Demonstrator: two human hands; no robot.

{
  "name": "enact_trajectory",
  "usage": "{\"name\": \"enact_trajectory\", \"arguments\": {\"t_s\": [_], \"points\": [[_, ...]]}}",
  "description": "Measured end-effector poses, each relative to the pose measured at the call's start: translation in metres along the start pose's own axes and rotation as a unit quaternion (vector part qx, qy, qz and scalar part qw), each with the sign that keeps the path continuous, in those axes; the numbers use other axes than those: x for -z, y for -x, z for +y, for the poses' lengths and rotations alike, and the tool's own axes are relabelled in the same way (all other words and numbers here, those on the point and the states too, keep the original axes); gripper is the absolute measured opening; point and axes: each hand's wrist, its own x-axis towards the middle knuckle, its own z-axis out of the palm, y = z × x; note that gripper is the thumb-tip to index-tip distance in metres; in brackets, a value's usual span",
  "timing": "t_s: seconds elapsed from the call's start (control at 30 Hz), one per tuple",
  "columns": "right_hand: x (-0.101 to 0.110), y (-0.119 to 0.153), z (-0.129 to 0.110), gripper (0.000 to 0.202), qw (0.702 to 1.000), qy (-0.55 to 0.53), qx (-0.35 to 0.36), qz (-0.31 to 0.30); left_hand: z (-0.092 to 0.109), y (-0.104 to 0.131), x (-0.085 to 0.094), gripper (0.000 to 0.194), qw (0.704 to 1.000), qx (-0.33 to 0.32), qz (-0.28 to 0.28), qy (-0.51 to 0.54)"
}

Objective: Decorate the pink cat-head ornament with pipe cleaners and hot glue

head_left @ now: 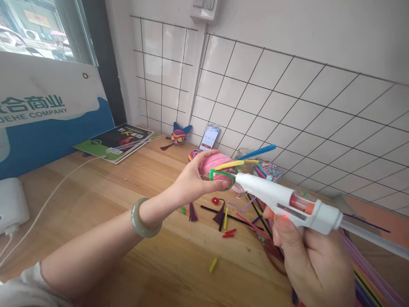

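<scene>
My left hand (204, 177) is closed around a pink pipe-cleaner craft piece (217, 161), raised over the table. Yellow and green pipe-cleaner strips run along its side, and a blue pipe cleaner (260, 151) sticks out to the right of it. In my right hand (306, 251) is a white hot glue gun (275, 192), fingers wrapped round its handle. Its nozzle points left and meets the craft piece near the green loop; whether it touches cannot be made out. A clear glue stick (373, 234) extends from the gun's back end.
Dark tassels (220, 215), a red ring (215, 200), scissors (271, 253) and pipe-cleaner scraps (229, 233) lie below my hands. A phone (210, 138) and a finished-looking mask ornament (179, 134) stand by the tiled wall. Left are a booklet (115, 143) and a cabled white charger (12, 204).
</scene>
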Motion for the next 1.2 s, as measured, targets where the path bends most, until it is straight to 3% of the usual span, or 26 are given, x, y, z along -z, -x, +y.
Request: {"name": "enact_trajectory", "arguments": {"t_s": [0.5, 0.83, 1.2], "points": [[-0.0007, 0.0009, 0.0007, 0.027, 1.000, 0.019, 0.012, -0.011, 0.0044, 0.0026, -0.0069, 0.076, 0.999, -0.003, -0.005, -0.035], [-0.0003, -0.0051, -0.0041, 0.026, 0.993, 0.081, 0.085, 0.008, 0.0040, 0.0023, -0.0055, 0.079, 0.999, 0.019, -0.016, -0.028], [-0.0030, 0.0030, 0.0045, 0.027, 0.996, 0.064, 0.054, 0.011, 0.0029, 0.0020, -0.0059, 0.076, 0.999, 0.020, -0.020, -0.018]]}}
